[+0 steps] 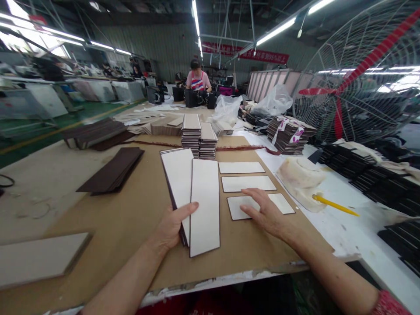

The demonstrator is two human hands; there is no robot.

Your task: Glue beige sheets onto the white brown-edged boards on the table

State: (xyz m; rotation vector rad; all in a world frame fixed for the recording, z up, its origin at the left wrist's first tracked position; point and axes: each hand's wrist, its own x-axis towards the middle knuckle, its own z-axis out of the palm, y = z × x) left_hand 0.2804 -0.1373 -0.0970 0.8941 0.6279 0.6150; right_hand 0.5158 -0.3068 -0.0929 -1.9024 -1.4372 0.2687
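My left hand [172,225] is closed round several long white panels with dark edges [177,175], its thumb pressing on top. The uppermost panel [205,205] is fanned out to the right of the others. My right hand [265,212] has its fingers apart and is over a white panel [238,208] on the brown board, partly covering it; whether it touches the panel I cannot tell. Beyond it lie two more white panels, the middle one [249,183] and the far one [241,167], side by side in a column.
Two piles of panels [190,127] stand ahead. Dark brown strips [111,173] lie left, a pale block [42,258] at near left. On the right are a stained container [300,177] with a yellow-handled tool [334,204], black stacks [357,168] and a fan [337,92]. A person [198,81] works at the back.
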